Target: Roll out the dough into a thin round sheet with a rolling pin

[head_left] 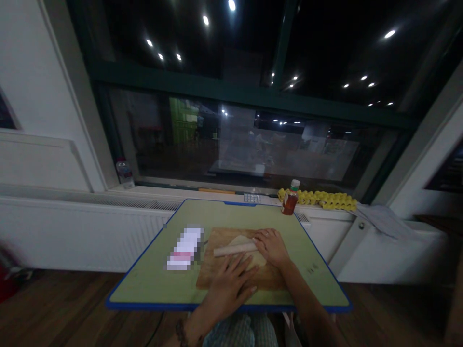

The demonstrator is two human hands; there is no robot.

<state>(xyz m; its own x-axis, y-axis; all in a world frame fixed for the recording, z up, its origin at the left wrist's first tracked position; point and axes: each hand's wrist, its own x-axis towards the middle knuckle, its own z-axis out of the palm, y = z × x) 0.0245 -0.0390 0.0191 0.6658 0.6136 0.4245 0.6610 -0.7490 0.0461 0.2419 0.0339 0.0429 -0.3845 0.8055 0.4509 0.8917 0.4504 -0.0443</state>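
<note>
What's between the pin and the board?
Dough, in the head view: it shows on both sides of the pin, whose left end reaches past it over the board.

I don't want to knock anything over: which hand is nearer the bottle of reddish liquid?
Right. The bottle stands beyond the right hand, to its right; the left hand is farther away, toward the near side of the wooden board.

Dark window (238, 135) in a white-walled room
On my feed, white lights (232, 5) dot the glass; a dark green frame (181, 83) divides it; a ribbed white radiator (83, 233) runs below; a pale green, blue-edged table (152, 284) stands over brown wooden floor (87, 299).
</note>
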